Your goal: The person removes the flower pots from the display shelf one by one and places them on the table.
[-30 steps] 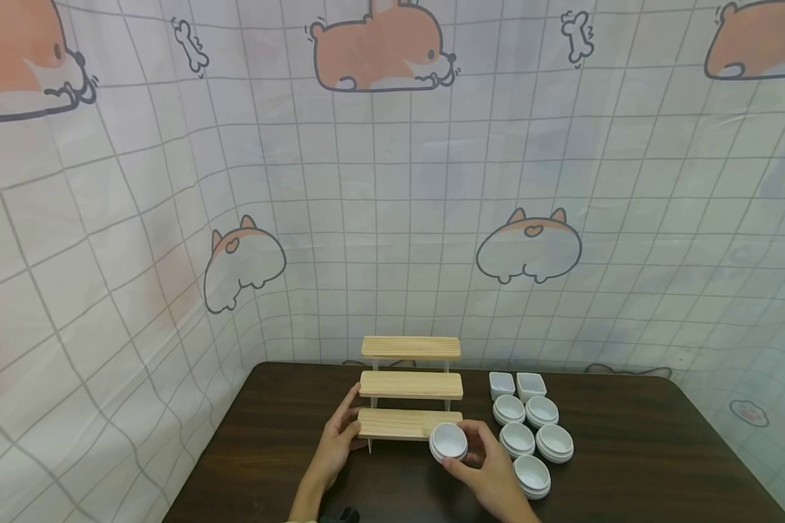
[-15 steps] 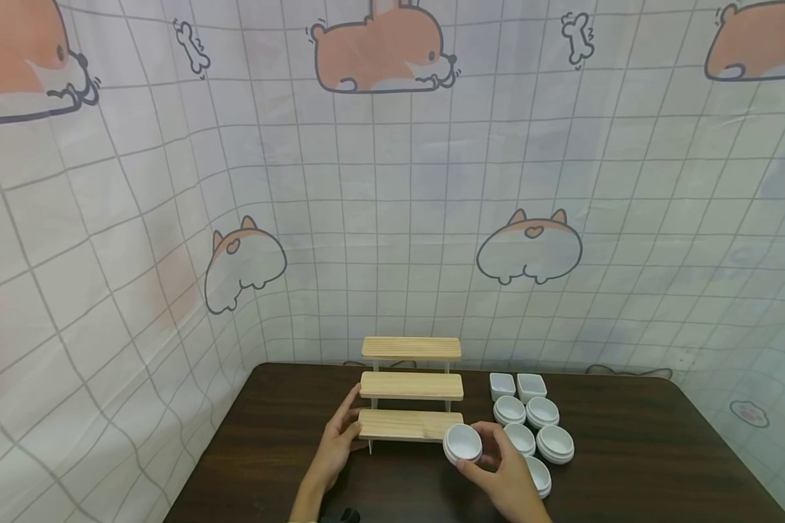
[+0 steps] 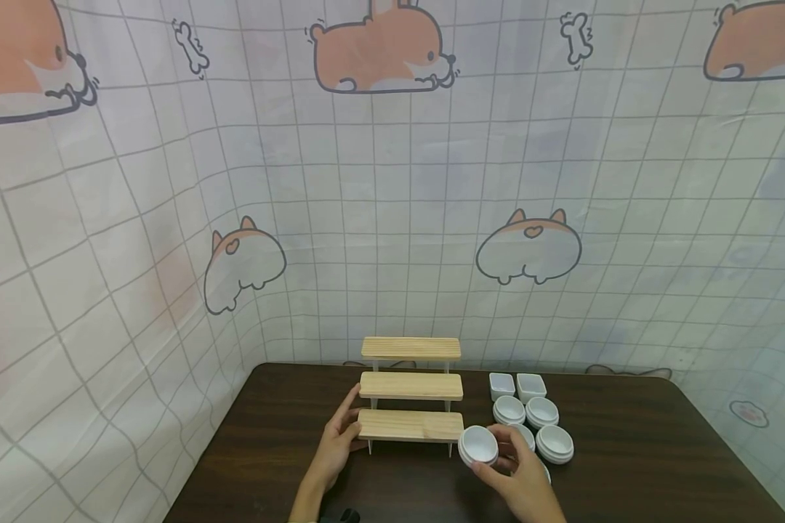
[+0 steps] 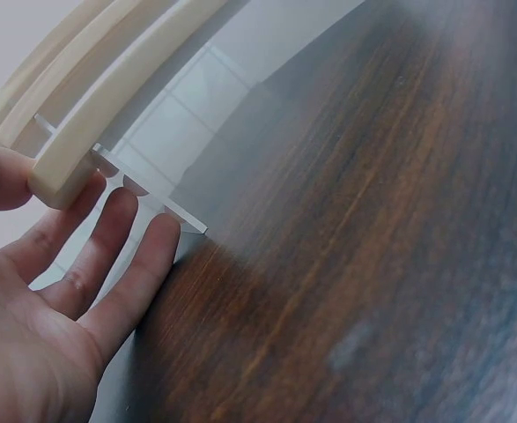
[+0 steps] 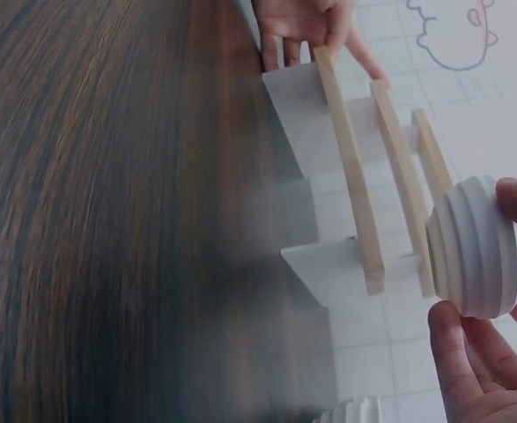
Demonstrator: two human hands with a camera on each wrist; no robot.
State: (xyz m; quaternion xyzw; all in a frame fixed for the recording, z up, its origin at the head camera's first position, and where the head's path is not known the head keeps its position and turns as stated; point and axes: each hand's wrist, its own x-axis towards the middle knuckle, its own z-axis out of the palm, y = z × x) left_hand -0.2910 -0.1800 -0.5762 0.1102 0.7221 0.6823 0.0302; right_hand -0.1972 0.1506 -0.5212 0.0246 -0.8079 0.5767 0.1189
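Observation:
A three-tier display stand, with pale wooden boards on clear supports, stands on the table. At its left end, my left hand holds the stand, the thumb against the lowest board and the fingers by the clear side support. My right hand grips a stack of small round white bowls between thumb and fingers. That stack is tilted, just off the lowest board's right front corner. The right wrist view shows the stack's stepped side and the thumb and fingers around it.
Right of the stand are several more round white bowls in rows, partly hidden behind my right hand. Two square white dishes sit behind them. A patterned cloth hangs behind the dark wooden table.
My right hand has moved right with the stack of bowls, from in front of the lowest board to beyond its right end. My left hand and the stand have stayed put.

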